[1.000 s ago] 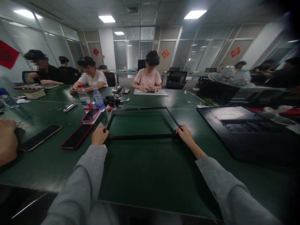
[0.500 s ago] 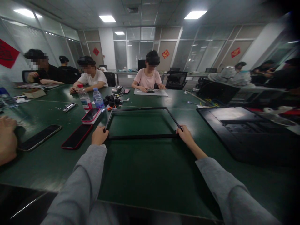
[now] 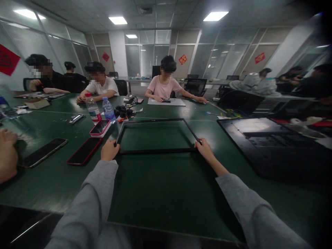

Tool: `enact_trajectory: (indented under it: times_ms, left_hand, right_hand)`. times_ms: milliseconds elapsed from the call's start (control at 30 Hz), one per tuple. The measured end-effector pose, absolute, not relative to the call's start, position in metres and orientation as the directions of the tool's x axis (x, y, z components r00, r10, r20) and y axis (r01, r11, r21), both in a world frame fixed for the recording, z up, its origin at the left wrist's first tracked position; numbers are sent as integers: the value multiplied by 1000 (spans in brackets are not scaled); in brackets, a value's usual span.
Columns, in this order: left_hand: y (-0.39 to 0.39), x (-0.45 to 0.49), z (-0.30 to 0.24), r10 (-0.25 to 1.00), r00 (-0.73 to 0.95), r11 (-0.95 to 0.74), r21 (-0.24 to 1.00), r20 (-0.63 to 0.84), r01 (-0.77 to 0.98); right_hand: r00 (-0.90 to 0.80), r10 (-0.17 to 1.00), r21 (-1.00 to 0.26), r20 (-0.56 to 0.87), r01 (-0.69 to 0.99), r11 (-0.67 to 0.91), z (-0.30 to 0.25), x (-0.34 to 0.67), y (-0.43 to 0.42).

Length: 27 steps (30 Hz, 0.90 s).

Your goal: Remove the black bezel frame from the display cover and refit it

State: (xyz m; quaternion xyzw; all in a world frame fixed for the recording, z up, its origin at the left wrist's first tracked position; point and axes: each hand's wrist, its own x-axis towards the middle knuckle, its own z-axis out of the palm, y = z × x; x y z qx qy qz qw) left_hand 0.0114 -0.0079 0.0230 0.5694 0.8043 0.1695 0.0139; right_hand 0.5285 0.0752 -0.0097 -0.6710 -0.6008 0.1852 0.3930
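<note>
A thin black rectangular frame, like a screen bezel (image 3: 158, 150), is held over the green table (image 3: 160, 186), whose surface shows through its opening. My left hand (image 3: 110, 150) is closed on the bezel's left side near the lower corner. On the opposite side, my right hand (image 3: 204, 149) grips it near the lower right corner. Two phones in red or pink cases lie just left of my left hand: one flat phone (image 3: 84, 151) and another phone (image 3: 100, 128) resting on a white box or stack.
A large black panel (image 3: 249, 141) lies to the right. Left are a dark phone (image 3: 44, 153), a red-capped bottle (image 3: 93, 110), a blue-capped bottle (image 3: 108, 110) and another person's hand (image 3: 7, 155). Black cables (image 3: 125, 112) lie beyond the bottles. A person in pink (image 3: 166, 86) sits opposite.
The person opposite has stretched an arm out sideways over the table, toward the right of the view. My hands and the bezel stay practically in place.
</note>
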Motion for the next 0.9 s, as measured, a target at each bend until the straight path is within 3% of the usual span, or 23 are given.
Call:
enact_trajectory:
  times_ms: [900]
  left_hand:
    - [-9,12,23,918,-350,288,296,185,911]
  right_hand:
    - [201,950,-750,237,660,47,-10,528,74]
